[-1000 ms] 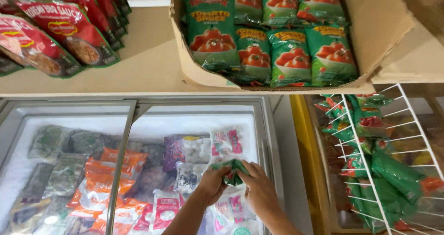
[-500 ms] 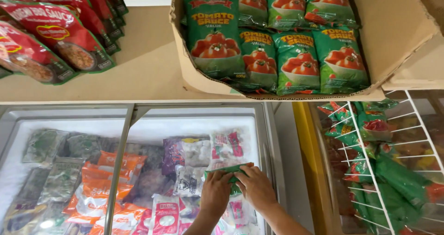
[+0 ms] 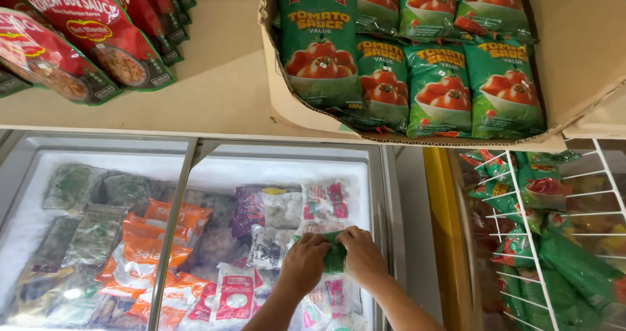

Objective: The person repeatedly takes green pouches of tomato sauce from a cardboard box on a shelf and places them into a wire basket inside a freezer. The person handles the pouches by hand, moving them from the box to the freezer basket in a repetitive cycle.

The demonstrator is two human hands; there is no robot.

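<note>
From the head camera, we see our left hand (image 3: 303,260) and right hand (image 3: 362,256) pressed close together on a small soft green pouch (image 3: 334,255), fingers curled and pinching it from both sides. The pouch sits low over the glass lid of the white chest freezer (image 3: 385,194). A moment ago we held it a little higher and looser; now our hands have dropped and squeezed in. Above, more green tomato pouches (image 3: 443,86) fill a brown cardboard box (image 3: 287,109).
</note>
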